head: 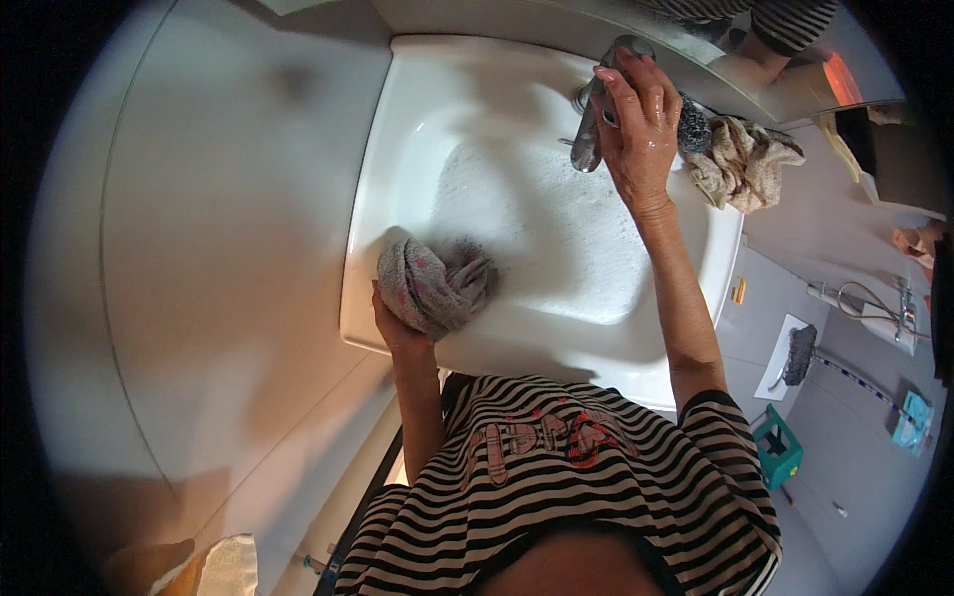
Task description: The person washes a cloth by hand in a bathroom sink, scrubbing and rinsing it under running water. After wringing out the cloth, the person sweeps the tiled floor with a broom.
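A white washbasin (674,372) holds sudsy water (544,231). At its left side my left hand (399,320) grips a bunched, wet grey cloth with pink spots (432,287); the fingers are mostly hidden beneath and behind the cloth. My wet right hand (641,112) lies over the metal faucet (586,145) at the basin's back right, fingers spread across its top and side. Whether those fingers close on the faucet is partly hidden. No cloth is in the right hand.
A dark scouring pad (693,127) and a crumpled beige cloth (745,164) lie on the basin's back right corner. A tiled wall (223,223) borders the left side. A mirror (812,67) is behind the faucet. Far right are a green plastic stool (779,451) and a mop head (801,355).
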`<state>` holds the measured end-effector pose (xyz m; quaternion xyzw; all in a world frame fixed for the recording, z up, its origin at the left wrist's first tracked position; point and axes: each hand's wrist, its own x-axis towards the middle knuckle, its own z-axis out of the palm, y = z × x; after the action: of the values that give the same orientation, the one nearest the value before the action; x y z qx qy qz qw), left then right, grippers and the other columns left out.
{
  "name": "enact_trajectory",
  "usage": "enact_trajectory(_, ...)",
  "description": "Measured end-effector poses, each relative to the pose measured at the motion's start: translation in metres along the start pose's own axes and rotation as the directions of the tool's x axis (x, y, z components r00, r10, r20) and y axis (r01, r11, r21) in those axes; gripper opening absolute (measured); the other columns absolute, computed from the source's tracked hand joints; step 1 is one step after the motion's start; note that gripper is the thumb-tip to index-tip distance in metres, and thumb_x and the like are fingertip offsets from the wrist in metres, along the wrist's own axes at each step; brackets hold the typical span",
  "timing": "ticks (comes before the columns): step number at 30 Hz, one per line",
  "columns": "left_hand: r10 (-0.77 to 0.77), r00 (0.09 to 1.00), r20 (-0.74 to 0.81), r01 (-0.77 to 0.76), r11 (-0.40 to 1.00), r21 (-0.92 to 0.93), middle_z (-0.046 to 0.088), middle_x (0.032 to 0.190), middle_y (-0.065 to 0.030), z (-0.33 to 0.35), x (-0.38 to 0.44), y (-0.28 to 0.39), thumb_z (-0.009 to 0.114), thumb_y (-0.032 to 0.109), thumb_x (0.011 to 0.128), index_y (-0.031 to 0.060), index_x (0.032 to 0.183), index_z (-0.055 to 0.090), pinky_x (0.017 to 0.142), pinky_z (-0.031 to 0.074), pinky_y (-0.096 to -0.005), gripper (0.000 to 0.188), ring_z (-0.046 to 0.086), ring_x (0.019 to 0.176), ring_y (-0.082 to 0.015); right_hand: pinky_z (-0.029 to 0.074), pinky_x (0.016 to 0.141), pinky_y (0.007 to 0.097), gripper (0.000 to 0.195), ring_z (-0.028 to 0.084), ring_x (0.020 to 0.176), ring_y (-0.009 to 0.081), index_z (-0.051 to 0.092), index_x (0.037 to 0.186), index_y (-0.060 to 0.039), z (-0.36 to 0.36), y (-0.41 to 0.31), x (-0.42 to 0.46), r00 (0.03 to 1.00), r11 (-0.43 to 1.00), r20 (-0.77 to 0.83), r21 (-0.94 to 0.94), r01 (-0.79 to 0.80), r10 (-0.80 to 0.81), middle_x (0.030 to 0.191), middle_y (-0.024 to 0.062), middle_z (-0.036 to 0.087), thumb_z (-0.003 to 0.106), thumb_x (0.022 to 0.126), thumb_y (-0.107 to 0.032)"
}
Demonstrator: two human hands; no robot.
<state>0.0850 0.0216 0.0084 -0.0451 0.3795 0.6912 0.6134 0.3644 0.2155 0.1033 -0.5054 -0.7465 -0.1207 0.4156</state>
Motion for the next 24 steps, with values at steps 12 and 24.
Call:
enact_trajectory(12, -0.113, 0.985, 0.129, 0.087, 0.978, 0.187, 0.05, 0.118, -0.0139, 0.028, 0.001, -0.014, 0.031, 0.038, 0.093, 0.0005, 0.124, 0.04, 0.09, 0.042, -0.0433, 0.049, 0.05, 0.107, -0.0279, 0.046, 0.073, 0.0289, 0.032, 0.053, 0.09, 0.0202, 0.055, 0.109, -0.0032, -0.04, -0.043, -0.074, 0.858, 0.761, 0.067, 0.432, -0.485, 0.509, 0.103, 0.0121, 0.055, 0.062, 0.078, -0.002)
enact_trajectory(24, -0.367, 0.886, 0.284, 0.101, 0.75, 0.653, 0.058, 0.105, -0.0054, 0.093, -0.032, -0.044, 0.053, 0.023, 0.085, -0.0005, 0.111, 0.055, 0.088, 0.037, -0.0264, 0.035, 0.051, 0.097, -0.0132, 0.037, 0.091, 0.0289, 0.055, 0.05, 0.103, 0.0173, 0.048, 0.121, -0.0006, -0.047, -0.06, -0.097, 0.397, -0.238, 0.888, 0.448, -0.862, 0.234, 0.109, 0.0065, 0.055, 0.068, 0.071, -0.013)
